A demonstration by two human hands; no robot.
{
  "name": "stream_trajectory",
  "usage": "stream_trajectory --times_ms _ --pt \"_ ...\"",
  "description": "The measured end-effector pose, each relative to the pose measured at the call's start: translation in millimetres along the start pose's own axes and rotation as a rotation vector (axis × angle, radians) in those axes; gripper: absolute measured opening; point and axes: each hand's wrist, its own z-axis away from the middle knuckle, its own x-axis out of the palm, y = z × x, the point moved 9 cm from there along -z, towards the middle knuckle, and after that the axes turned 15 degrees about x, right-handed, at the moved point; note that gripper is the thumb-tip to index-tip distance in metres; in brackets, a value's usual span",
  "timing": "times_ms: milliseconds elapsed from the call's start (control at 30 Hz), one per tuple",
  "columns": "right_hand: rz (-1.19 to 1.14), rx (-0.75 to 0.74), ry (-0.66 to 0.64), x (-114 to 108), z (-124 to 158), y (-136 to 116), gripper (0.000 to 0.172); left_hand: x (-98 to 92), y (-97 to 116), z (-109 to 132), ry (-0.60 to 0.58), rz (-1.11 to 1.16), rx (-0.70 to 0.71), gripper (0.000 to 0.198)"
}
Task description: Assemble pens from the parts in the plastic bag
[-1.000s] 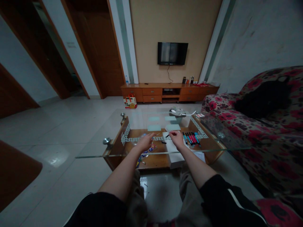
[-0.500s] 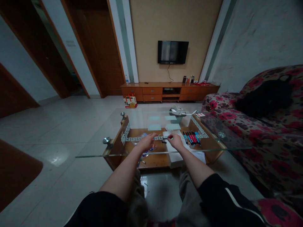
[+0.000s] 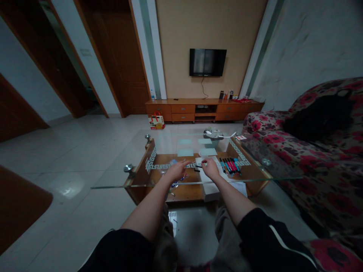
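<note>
On the glass coffee table [image 3: 110,181], my left hand [image 3: 178,170] is closed, its fingertips together near a thin, tiny item too small to name. Opposite it, my right hand [image 3: 210,168] pinches a short black marker part [image 3: 199,166] that points toward the left hand. Just below lies a small black cap-like piece [image 3: 197,170], apart from both hands. To the right of my right hand a row of several markers [image 3: 230,165], with black, blue and red parts, lies side by side.
Under the glass, a wooden shelf [image 3: 187,194] holds a white box [image 3: 210,192] and clear plastic packaging. A waste basket [image 3: 217,143] stands beyond the table. At right is a floral sofa [image 3: 272,130] with a black bag [image 3: 320,117]. A TV cabinet [image 3: 184,109] lines the far wall.
My right hand's fingertips have lifted slightly beside the black marker part. My left hand has shifted very little. The marker row and the cap-like piece stay put.
</note>
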Motion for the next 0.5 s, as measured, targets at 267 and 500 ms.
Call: stream_trajectory --times_ms 267,500 --pt "-0.070 -0.254 -0.025 -15.7 26.2 -45.8 0.027 0.8 3.0 -0.3 -0.020 0.004 0.012 0.055" --pt "-0.029 -0.323 -0.090 -13.7 40.8 -66.6 0.026 3.8 1.0 -3.8 -0.009 -0.026 0.019 0.060"
